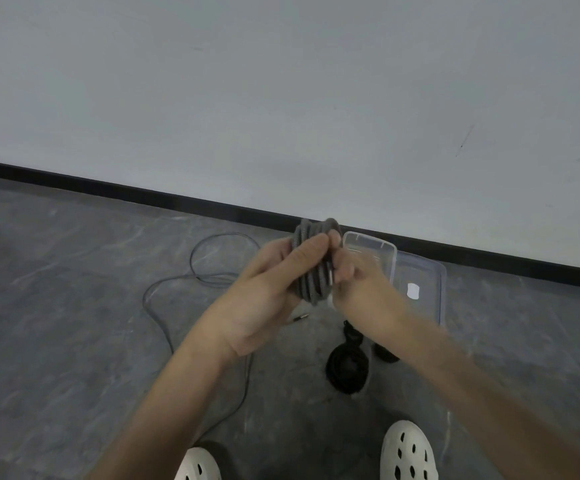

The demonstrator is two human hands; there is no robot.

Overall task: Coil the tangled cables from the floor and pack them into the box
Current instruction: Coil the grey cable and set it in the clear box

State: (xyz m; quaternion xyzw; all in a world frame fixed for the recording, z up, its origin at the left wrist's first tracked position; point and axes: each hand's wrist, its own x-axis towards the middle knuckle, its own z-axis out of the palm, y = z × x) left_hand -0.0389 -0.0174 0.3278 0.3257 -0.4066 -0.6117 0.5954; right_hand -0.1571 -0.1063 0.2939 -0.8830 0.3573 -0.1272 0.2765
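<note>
Step in hand: finishing the coil on a thick grey braided cable [311, 271]. The bundle is held up off the floor, and in view it overlaps the near-left corner of the clear plastic box [441, 299], which sits by the black skirting.

Left hand [264, 292] grips the coil with the thumb across the turns. Right hand [358, 282] pinches the coil's right side, where a silvery plug end shows. My read is that the tail is being tucked in. Both grips are narrow and closed on the coil.

Not yet coiled: a thin grey cable [164, 317], sprawled in open loops on the grey stone-look floor [56, 306] to the left. Black coiled cables [347, 365] lie beside the box, not in it as far as I can tell.

Next, as I judge it: lock the tail so the turns don't spring, drop the coil in the box, then start on the thin one. Risk: the coil unwinds on release.
</note>
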